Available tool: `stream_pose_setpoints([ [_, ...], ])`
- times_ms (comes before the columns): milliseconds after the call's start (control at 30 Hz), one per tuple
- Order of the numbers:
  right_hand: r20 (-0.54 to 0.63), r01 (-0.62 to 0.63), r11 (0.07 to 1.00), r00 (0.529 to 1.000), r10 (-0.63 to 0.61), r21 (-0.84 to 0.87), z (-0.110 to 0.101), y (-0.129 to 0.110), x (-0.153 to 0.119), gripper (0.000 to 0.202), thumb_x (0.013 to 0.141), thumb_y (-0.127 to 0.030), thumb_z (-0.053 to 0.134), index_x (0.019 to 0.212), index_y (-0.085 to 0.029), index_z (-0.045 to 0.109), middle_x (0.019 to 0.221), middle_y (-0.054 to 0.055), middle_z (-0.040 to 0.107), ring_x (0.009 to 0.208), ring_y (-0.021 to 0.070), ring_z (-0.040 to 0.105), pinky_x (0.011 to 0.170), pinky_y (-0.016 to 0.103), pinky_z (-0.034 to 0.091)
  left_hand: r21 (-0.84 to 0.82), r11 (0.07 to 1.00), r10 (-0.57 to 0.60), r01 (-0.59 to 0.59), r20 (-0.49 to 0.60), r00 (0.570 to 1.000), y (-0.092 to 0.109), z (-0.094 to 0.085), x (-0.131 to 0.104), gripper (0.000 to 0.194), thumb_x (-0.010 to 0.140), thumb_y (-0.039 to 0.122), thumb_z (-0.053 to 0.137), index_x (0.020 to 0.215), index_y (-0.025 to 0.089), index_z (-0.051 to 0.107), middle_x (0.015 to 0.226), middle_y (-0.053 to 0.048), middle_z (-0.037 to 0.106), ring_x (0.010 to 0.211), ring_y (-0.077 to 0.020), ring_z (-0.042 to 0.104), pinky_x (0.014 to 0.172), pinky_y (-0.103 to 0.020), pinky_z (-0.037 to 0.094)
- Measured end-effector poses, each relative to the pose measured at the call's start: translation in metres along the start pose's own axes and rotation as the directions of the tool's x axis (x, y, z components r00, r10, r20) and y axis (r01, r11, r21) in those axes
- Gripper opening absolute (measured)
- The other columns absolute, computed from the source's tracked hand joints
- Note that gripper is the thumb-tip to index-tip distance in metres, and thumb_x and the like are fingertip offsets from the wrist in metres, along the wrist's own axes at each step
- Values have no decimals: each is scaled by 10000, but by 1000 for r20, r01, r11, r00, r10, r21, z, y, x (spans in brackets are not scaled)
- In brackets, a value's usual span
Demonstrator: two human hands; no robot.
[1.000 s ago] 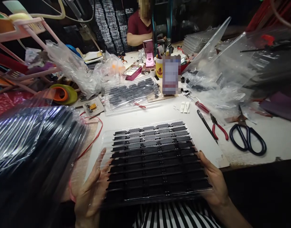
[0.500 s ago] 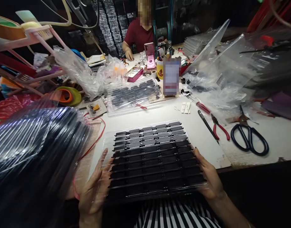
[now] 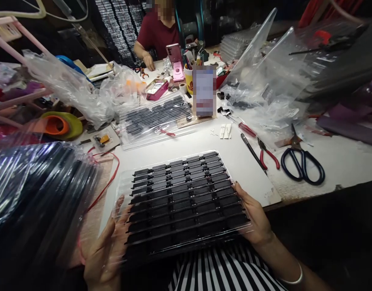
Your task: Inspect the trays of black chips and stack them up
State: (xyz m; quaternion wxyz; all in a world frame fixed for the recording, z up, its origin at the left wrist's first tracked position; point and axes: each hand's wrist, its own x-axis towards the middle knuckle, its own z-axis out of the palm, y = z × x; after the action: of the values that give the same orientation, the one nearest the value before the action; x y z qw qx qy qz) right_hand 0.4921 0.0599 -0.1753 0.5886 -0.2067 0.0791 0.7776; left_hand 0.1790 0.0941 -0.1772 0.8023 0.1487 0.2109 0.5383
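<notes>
**Tray of black strips drawn toward my lap**

While my worktable (image 3: 204, 145) stretches ahead under its clutter, the bagged stack of black trays (image 3: 37, 202) bulks at my left, the biggest thing near me. Next in size is the clear plastic tray of long black connector strips (image 3: 182, 202) that I hold by its two short sides; its near edge hangs over my striped shirt (image 3: 222, 270), its far edge lies over the table's front.

Compared with a second ago, the tray has slid a little to my left and closer to my body, and my view has dipped, so the far half of the bench sits higher. I judge I am only repositioning the tray; the strips lie in their rows as they did.

My left hand (image 3: 105, 250) grips the left edge, fingers spread along it, somewhat blurred. My right hand (image 3: 252, 218) clasps the right edge, thumb on top.

Well apart on the right lie dark-handled scissors (image 3: 301, 161), red-handled pliers (image 3: 266, 151) and a red screwdriver (image 3: 245, 128). Across the table another person's hand (image 3: 149, 61) rests near a pink phone (image 3: 174, 54).
</notes>
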Motion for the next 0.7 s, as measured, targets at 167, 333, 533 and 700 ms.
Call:
stream_pose_setpoints([
  [167, -53, 59, 998, 997, -61, -35, 3, -1, -3, 384, 971, -343, 327, 1139, -228, 652, 977, 51, 731, 996, 195, 657, 977, 428, 456, 61, 998, -6, 12, -107, 994, 3, 0, 2, 527, 972, 227, 224, 1478, 343, 134, 1346, -39, 553, 1215, -182, 521, 1118, -403, 269],
  [333, -125, 82, 996, 988, -86, -33, -6, 3, -6, 440, 897, -532, 424, 1090, -233, 682, 990, 72, 731, 959, 228, 671, 981, 455, 454, 147, 989, 19, 15, -222, 975, 4, 3, 3, 506, 965, 252, 300, 1461, 332, 235, 1269, -37, 615, 1167, -197, 565, 1079, -417, 346],
  [533, -238, 112, 993, 964, -117, -32, -10, 2, -8, 267, 908, -377, 478, 1003, -283, 709, 956, 18, 745, 803, 175, 705, 982, 399, 474, 310, 951, 63, 16, -245, 967, 6, 7, 2, 509, 955, 218, 354, 1453, 246, 251, 1170, -126, 646, 1009, -228, 648, 881, -420, 514],
  [700, -265, 130, 982, 950, -162, -135, -5, -2, -7, 282, 905, -391, 477, 1057, -293, 693, 1015, 27, 733, 816, 208, 707, 994, 438, 468, 301, 953, 51, 21, -229, 972, 6, 5, 0, 610, 932, 250, 441, 1475, 223, 165, 1111, -141, 657, 989, -247, 649, 800, -375, 539],
])
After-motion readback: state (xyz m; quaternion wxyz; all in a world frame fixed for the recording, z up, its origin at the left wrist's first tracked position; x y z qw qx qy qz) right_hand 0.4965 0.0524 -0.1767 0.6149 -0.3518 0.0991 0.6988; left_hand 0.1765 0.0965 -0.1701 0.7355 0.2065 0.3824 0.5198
